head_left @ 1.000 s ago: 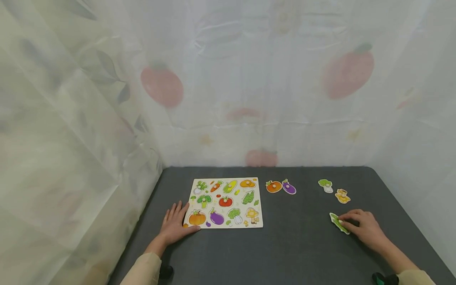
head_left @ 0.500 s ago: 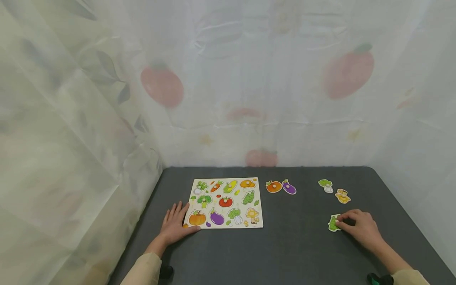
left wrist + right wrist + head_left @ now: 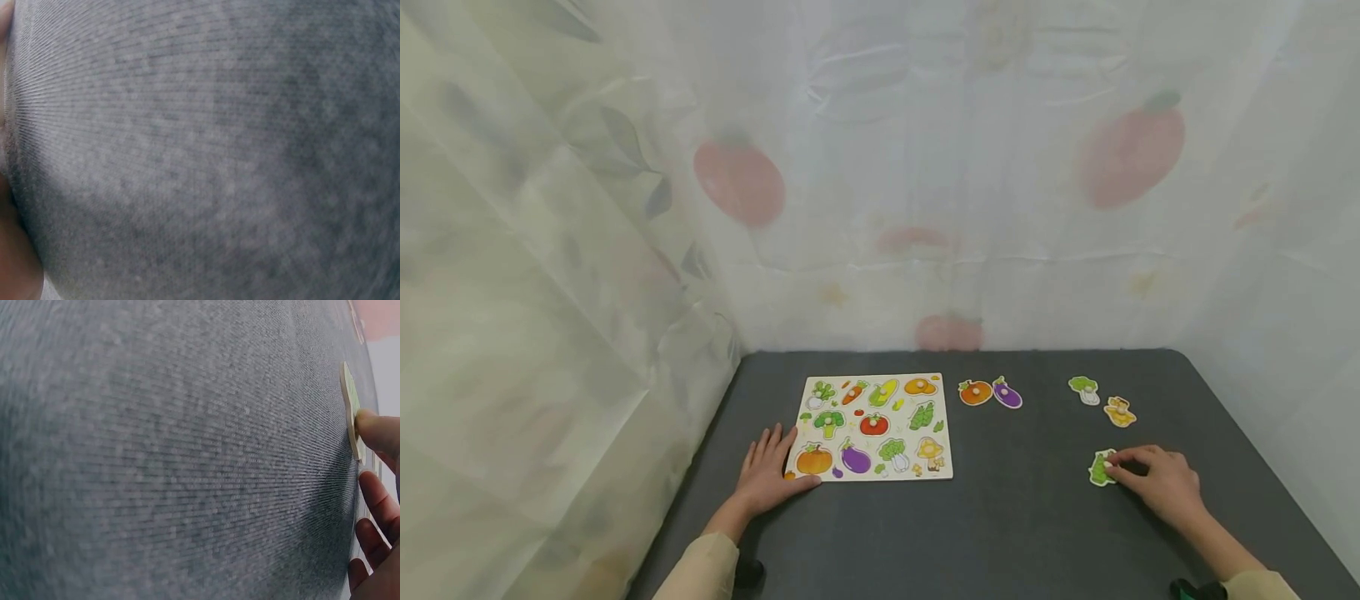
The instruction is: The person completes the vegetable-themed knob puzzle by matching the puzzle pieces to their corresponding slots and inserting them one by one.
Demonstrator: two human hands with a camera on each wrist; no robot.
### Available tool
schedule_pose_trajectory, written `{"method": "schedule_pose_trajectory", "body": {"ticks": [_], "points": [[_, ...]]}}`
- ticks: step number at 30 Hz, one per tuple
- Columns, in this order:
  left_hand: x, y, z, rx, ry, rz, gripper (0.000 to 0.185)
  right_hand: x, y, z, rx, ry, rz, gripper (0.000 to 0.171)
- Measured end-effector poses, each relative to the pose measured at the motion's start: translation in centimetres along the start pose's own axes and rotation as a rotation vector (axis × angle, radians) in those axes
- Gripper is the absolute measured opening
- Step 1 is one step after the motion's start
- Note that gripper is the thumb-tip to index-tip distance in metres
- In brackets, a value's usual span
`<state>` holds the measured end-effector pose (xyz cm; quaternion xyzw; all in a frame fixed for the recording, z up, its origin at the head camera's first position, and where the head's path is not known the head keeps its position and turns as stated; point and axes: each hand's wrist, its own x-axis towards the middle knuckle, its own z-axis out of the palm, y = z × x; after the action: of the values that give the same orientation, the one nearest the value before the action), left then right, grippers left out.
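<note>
The right hand point(image 3: 1157, 482) lies low on the worktop point(image 3: 1022, 525), at about 4 o'clock from the middle. Its grip is closed on a small green puzzle piece point(image 3: 1101, 469): curled fingertips point(image 3: 375, 428) pinch the piece at its right edge. The piece is flat and thin, with a pale wavy rim (in the right wrist view it shows almost edge-on, like a thin slice of wood).

The left hand point(image 3: 767, 473) lies flat at 8 o'clock, fingers straight and a little spread, holding nothing. Its thumb side touches the near left corner of the puzzle board point(image 3: 874, 427). The board is a pale square with bright vegetable pictures, and some of the pieces have little round knobs.

The worktop is covered in dark grey cloth with a fine woven grain.

Four more loose pieces lie flat on the cloth. An orange pumpkin piece point(image 3: 975, 392) and a purple eggplant piece point(image 3: 1007, 394) sit side by side just right of the board. A green-and-white piece point(image 3: 1084, 389) and a yellow piece point(image 3: 1120, 412) lie at 2 o'clock, near each other.

There is wide bare cloth between the board and the right hand. Thin white curtains point(image 3: 925, 167) with faded red fruit shapes close in the far edge and both sides.
</note>
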<state>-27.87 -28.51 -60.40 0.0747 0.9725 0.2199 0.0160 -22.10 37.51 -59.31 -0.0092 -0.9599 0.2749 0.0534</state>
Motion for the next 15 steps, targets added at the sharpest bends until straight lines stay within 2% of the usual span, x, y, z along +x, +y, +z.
{"method": "schedule_pose_trajectory", "body": {"ticks": [9, 15], "points": [[0.01, 0.28, -0.17, -0.018, 0.007, 0.012, 0.118, -0.30, -0.26, 0.12, 0.029, 0.014, 0.031, 0.040], [0.09, 0.37, -0.52, -0.027, -0.013, 0.021, 0.118, -0.31, -0.34, 0.46, 0.035, 0.024, 0.046, 0.040]]}}
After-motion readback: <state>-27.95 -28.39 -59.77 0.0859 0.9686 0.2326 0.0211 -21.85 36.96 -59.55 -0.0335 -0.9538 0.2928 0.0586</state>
